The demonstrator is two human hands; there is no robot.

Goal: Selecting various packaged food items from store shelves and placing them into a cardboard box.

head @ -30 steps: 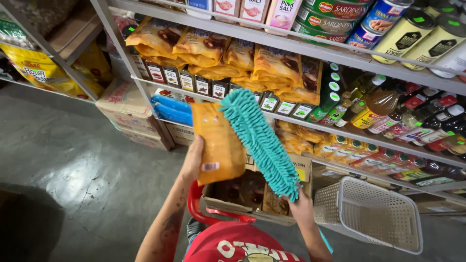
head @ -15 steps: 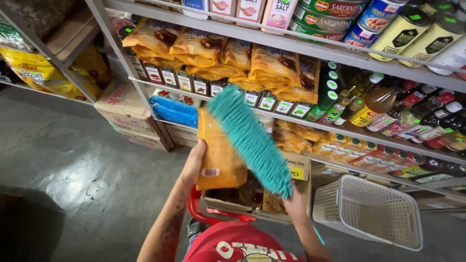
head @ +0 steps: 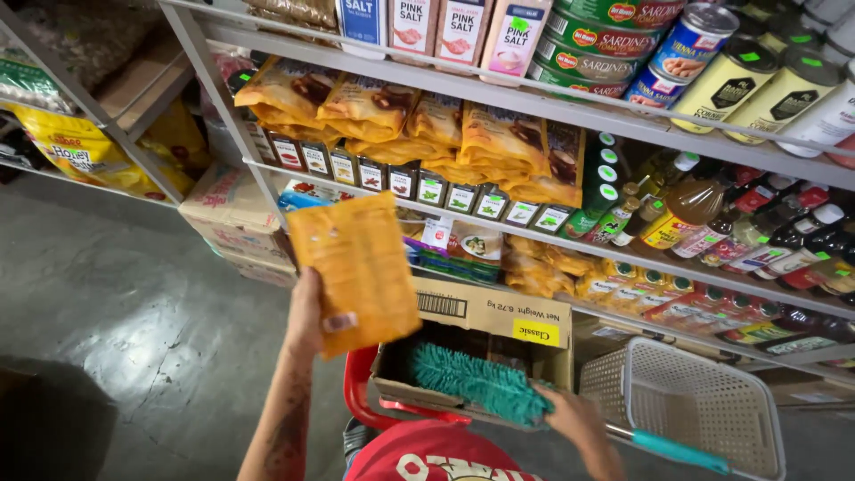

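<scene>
Lowered since a second ago, the teal duster (head: 476, 381) now lies across the open cardboard box (head: 485, 312) instead of against the orange packet (head: 356, 267). Right hand (head: 574, 423) grips its handle at 5 o'clock. Left hand (head: 307, 312) holds the packet upright at 9 o'clock of the box. A white basket (head: 704, 405) sits at 3 o'clock, and shelves (head: 534, 98) of goods at 12 o'clock.

The orange packet (head: 356, 272) looks like smooth, slightly glossy plastic film. Below it, the teal duster (head: 476, 383) has shaggy, matt cloth strands and a smooth plastic handle. Under the duster, the box (head: 499, 321) is matt brown cardboard. Right of it, the beige basket (head: 704, 401) is perforated plastic.
</scene>
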